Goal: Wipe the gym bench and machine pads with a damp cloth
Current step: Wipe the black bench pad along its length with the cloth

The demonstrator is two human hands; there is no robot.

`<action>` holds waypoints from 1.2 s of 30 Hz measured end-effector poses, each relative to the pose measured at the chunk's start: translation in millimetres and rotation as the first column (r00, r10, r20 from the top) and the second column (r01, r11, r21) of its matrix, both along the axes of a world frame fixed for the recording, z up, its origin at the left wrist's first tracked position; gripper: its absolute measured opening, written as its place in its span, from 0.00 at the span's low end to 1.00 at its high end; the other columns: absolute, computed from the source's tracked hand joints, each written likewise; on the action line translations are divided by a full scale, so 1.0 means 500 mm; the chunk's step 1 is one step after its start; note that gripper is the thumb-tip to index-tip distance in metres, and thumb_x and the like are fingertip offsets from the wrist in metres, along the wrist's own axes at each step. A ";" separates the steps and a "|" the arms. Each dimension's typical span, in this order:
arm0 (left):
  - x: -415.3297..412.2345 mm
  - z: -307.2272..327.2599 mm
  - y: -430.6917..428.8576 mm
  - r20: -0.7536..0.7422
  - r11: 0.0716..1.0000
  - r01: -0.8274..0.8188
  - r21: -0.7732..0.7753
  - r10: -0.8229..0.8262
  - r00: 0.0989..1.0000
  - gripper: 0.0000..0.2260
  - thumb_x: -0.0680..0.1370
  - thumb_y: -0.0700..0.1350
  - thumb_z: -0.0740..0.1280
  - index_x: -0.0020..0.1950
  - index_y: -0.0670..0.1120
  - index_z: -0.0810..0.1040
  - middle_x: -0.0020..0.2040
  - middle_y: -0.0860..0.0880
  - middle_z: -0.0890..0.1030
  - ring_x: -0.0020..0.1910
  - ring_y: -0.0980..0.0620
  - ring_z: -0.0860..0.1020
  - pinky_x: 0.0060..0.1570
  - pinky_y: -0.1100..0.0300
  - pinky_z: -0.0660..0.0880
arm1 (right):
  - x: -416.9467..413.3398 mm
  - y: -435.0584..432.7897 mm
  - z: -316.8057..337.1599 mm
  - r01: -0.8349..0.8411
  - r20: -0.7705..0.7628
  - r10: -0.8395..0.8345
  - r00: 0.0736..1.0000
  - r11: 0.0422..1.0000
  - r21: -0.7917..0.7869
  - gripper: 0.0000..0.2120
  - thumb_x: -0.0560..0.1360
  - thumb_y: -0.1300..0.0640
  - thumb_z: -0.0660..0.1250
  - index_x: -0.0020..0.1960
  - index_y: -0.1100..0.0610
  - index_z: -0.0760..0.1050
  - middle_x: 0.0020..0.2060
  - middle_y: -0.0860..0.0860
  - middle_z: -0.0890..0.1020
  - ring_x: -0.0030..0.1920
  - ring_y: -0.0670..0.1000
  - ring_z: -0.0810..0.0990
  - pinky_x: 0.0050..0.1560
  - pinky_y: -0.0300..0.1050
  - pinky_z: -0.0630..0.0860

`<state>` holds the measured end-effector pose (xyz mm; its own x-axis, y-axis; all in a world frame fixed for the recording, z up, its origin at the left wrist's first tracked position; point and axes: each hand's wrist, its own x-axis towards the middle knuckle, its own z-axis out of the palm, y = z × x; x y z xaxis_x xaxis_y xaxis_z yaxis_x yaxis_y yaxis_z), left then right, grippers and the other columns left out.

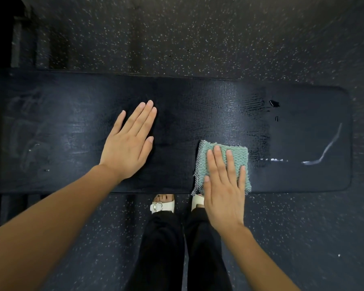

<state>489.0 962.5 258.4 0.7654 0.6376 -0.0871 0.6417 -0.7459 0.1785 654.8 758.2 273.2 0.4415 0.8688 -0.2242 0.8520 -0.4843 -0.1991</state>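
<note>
Fingers [216,158] of the right hand [224,185] lie straight, slightly apart, pressing one teal cloth [237,158] onto the bench [72,122] near its front edge — left hand [128,141] flat, fingers together. Two white sandals [162,205] below — one white streak [328,148].

The black bench [72,122] carries a folded teal cloth [236,156] (a white streak [330,146] nearby).

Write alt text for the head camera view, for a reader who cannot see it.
Seen from above, a person's right hand presses a teal cloth flat on a black gym bench, near its front edge. The left hand rests flat on the bench, and a white streak marks its right end.
</note>
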 end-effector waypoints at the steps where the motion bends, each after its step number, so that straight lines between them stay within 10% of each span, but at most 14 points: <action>1: 0.000 0.000 0.000 -0.002 1.000 0.003 0.004 -0.003 1.000 0.26 0.83 0.50 0.46 0.81 0.43 0.52 0.82 0.48 0.52 0.80 0.50 0.51 0.78 0.47 0.49 | -0.013 0.008 -0.001 0.034 -0.001 -0.034 0.999 0.999 0.008 0.26 0.83 0.52 0.45 0.81 0.51 0.50 0.80 0.46 0.51 0.80 0.52 0.47 0.76 0.59 0.46; 16: 0.002 0.002 -0.001 -0.009 1.000 0.010 0.005 -0.010 1.000 0.26 0.83 0.50 0.46 0.81 0.43 0.52 0.81 0.48 0.52 0.80 0.50 0.51 0.77 0.47 0.49 | -0.086 0.080 0.001 -0.230 -0.017 0.229 0.973 0.973 -0.017 0.27 0.83 0.49 0.47 0.81 0.51 0.51 0.80 0.46 0.52 0.79 0.51 0.51 0.76 0.57 0.51; 36: 0.057 0.010 -0.030 -0.022 0.998 -0.059 -0.011 0.059 0.998 0.27 0.83 0.49 0.47 0.81 0.41 0.53 0.81 0.46 0.52 0.81 0.48 0.49 0.78 0.48 0.45 | 0.053 0.051 -0.001 0.017 -0.012 -0.017 1.000 1.000 -0.003 0.27 0.82 0.51 0.45 0.81 0.52 0.49 0.80 0.47 0.51 0.80 0.55 0.47 0.77 0.62 0.44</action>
<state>517.5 947.7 263.3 0.7246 0.6802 -0.1107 0.6880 -0.7049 0.1723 681.2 783.5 273.0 0.4531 0.8607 -0.2322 0.8412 -0.4990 -0.2083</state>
